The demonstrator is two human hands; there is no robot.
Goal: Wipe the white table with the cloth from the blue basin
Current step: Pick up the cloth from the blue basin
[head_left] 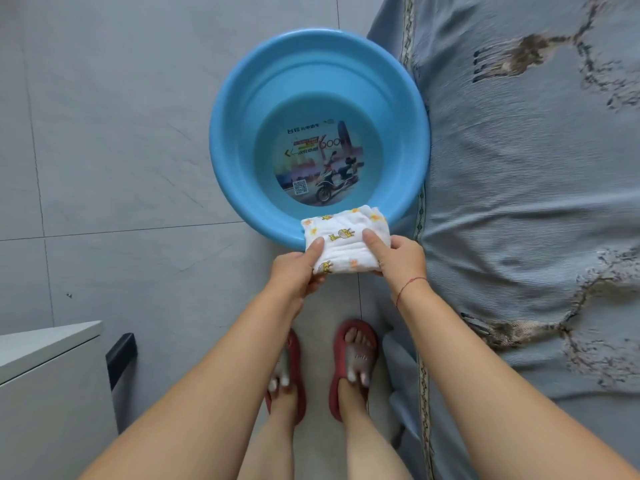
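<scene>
Down by the person's feet, a pair of red slippers (353, 368) stands on the grey tiled floor (121, 168), and off to their left the corner of the white table (41, 344) juts into view, well apart from everything else. Further out, both arms reach forward. The left hand (298, 271) pinches the near left corner of the cloth (346, 244), thumb on top and fingers curled beneath, and the right hand (398, 254) grips the right edge the same way. That cloth, white with little yellow animals printed on it, is folded into a thick pad and sits over the near rim of the blue basin (221, 140), seemingly resting on it. Beyond the hands the basin sits on the floor with a printed picture at its bottom; it looks to hold shallow water, though I cannot be sure. Its right side presses against a grey-blue patterned cover (519, 202) that hangs down beside it. My worry is the carry to the table: if the cloth is soaked and not wrung, it will drip across smooth tiles, which is poor footing for slippers. Dragging it off the rim could also rock the basin and slop water onto that cover.
</scene>
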